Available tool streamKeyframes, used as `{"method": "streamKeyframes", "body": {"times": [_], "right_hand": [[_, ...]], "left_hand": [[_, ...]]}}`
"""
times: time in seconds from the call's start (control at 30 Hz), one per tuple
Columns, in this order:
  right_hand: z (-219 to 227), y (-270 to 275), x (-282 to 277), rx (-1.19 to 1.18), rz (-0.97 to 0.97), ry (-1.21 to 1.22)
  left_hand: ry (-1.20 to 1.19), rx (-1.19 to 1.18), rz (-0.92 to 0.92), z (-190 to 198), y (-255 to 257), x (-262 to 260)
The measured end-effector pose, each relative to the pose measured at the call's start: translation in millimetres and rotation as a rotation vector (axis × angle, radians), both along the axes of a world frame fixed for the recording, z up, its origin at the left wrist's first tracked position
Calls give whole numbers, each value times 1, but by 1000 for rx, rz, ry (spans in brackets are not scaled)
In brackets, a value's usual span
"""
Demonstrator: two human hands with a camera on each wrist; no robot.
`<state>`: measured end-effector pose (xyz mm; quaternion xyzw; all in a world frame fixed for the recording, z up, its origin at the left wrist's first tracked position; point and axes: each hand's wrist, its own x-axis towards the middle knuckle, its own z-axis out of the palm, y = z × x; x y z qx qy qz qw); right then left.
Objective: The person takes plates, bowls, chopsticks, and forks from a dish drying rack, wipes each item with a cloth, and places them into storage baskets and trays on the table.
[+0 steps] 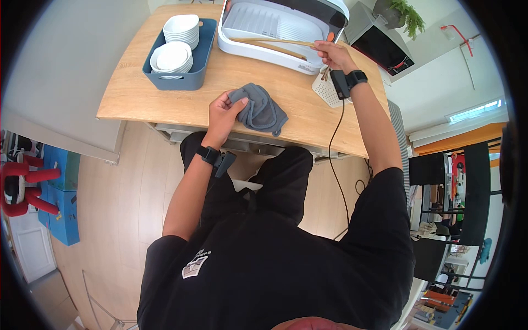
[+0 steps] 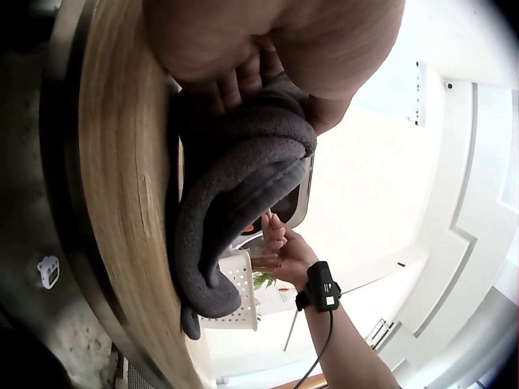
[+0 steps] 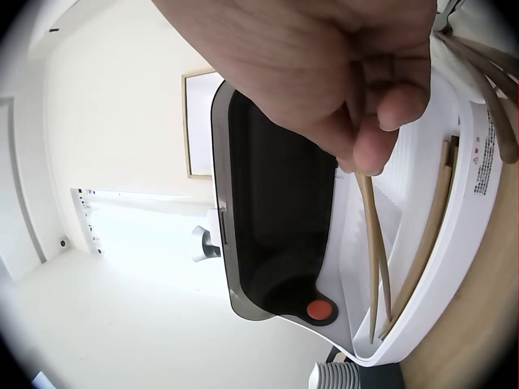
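My left hand [image 1: 223,113] grips a bunched grey cloth [image 1: 261,110] above the table's front edge, thumb on top. At the right, my right hand [image 1: 335,56] pinches a pair of wooden chopsticks [image 3: 371,211] by their thicker ends. Their tapered tips reach left over a white dish box [image 1: 264,59] whose dark lid is raised. More wooden sticks [image 3: 430,235] lie inside that box along its front wall. Below the right hand stands a white perforated basket [image 1: 325,91] with brown utensils [image 3: 491,85] in it.
A blue basin [image 1: 181,82] with stacked white bowls [image 1: 181,27] stands at the table's left. A microwave [image 1: 382,47] and a plant [image 1: 404,16] are beyond the right end. From the right wrist's camera a black cable [image 1: 331,137] hangs past the wooden table's edge [image 1: 352,144].
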<state>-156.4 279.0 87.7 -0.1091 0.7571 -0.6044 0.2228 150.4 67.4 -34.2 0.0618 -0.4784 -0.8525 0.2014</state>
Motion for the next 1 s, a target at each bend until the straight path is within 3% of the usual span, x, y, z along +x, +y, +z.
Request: {"method": "streamKeyframes", "body": {"times": [0.13,0.2,0.43,0.67,0.73,0.83,0.93,1.0], "right_hand": [[-4,-18,16,228,-38,233],[-7,-21,13,554,108,546],[-8,-22,9,507,125,627],[52,6,41,390,39,753],[58,24,54,414,18,774],[53,51,65,572,145,1000],[49,58,103,714,250,1107],[42,55,121,786,221,1082]], "left_hand": [[-9,-41,0,-2,1,-1],[1,-31,18,-2,1,-1],[-5,-25,-9,-2,0,-1],[2,-17,0,-4,-2,-1],[3,-3,-5,-4,-1,-1],[11,17,-13,-4,-1,0],[5,27,-5,0,0,0],[1,22,-1,-1,-1,1]]}}
